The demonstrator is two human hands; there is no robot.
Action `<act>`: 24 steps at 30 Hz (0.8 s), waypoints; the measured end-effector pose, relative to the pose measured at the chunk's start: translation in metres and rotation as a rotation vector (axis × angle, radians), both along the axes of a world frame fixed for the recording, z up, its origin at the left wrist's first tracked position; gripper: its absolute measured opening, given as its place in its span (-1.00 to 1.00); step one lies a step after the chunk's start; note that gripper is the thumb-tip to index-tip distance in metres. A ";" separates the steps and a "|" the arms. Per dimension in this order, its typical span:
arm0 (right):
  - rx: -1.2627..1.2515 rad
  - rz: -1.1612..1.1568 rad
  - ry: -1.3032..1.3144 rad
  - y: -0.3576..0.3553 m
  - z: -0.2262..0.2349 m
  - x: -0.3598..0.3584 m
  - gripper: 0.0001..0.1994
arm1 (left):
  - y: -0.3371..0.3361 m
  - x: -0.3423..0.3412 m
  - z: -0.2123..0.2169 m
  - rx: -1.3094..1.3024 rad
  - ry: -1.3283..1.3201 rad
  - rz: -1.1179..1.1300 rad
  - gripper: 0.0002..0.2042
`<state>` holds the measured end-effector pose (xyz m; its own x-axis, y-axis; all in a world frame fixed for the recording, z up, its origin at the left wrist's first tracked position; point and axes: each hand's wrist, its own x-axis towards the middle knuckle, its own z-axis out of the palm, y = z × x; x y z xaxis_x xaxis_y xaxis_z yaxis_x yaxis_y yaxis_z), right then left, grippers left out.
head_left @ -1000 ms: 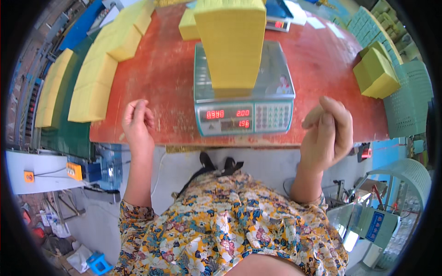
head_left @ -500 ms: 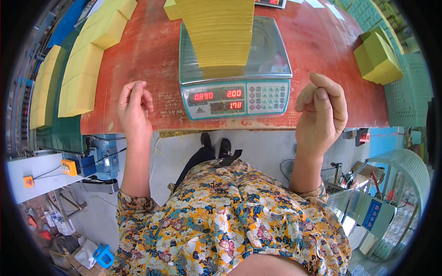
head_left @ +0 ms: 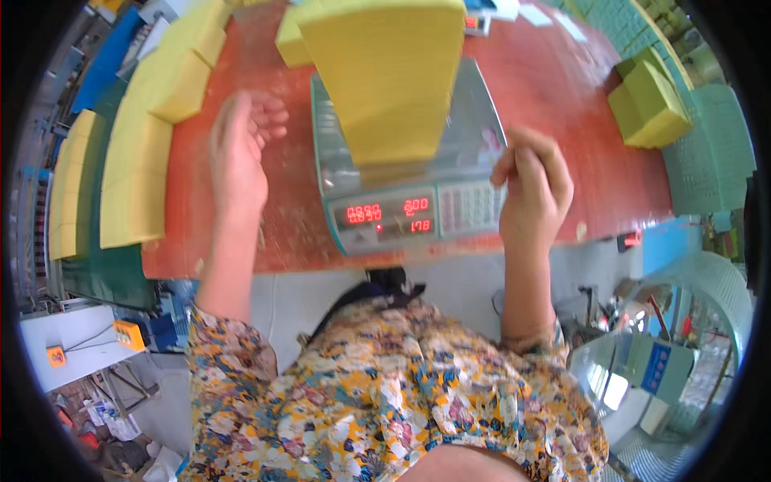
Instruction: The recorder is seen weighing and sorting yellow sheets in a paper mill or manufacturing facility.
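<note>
A tall stack of yellow paper sheets [head_left: 387,84] stands on the metal pan of a digital scale [head_left: 474,149], whose red display is lit. To the left of the scale my left hand [head_left: 241,149] hovers above the table, empty, its fingers apart and slightly curled. My right hand [head_left: 534,181] is at the scale's front right corner, beside the keypad. Its fingers are curled in with the thumb laid against them, and nothing shows in them. Neither hand touches the paper stack.
The scale rests on a worn red table [head_left: 293,193]. Yellow paper blocks [head_left: 136,169] line its left side, and more blocks [head_left: 650,104] lie at the right beside a green perforated basket [head_left: 711,153]. Part of a second scale [head_left: 475,24] shows at the back.
My left hand has moved forward and its fingers have spread. The right hand has shifted left toward the scale. The view has tilted, so the scale and stack appear lower.
</note>
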<state>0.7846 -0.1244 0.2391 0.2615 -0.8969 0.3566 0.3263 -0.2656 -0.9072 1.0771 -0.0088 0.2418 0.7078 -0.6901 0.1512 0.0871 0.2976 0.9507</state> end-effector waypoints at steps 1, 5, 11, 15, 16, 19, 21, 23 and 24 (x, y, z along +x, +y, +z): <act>-0.016 -0.027 0.054 -0.004 0.001 0.008 -0.83 | -0.001 0.004 0.006 -0.006 -0.048 0.059 -0.78; 0.054 -0.046 0.037 0.003 -0.007 0.016 -0.84 | -0.030 0.034 0.015 -0.074 -0.286 0.201 -0.85; 0.059 0.013 0.033 0.027 -0.009 0.020 -0.84 | -0.096 0.119 -0.030 0.142 -0.760 0.211 -0.86; 0.111 0.040 0.075 0.041 -0.020 0.017 -0.84 | -0.124 0.130 -0.060 0.302 -0.614 0.141 -0.83; 0.139 0.020 0.118 0.043 -0.022 0.019 -0.86 | -0.127 0.132 -0.069 0.261 -0.585 0.170 -0.81; 0.196 -0.004 0.174 0.046 -0.029 0.018 -0.83 | -0.127 0.142 -0.105 0.325 -0.618 0.224 -0.81; 0.278 0.010 0.171 0.044 -0.034 0.018 -0.81 | -0.120 0.152 -0.126 0.348 -0.602 0.210 -0.81; 0.286 0.035 0.181 0.042 -0.038 0.017 -0.81 | -0.114 0.155 -0.137 0.371 -0.581 0.187 -0.81; 0.295 0.059 0.185 0.040 -0.039 0.018 -0.80 | -0.111 0.157 -0.142 0.380 -0.533 0.182 -0.82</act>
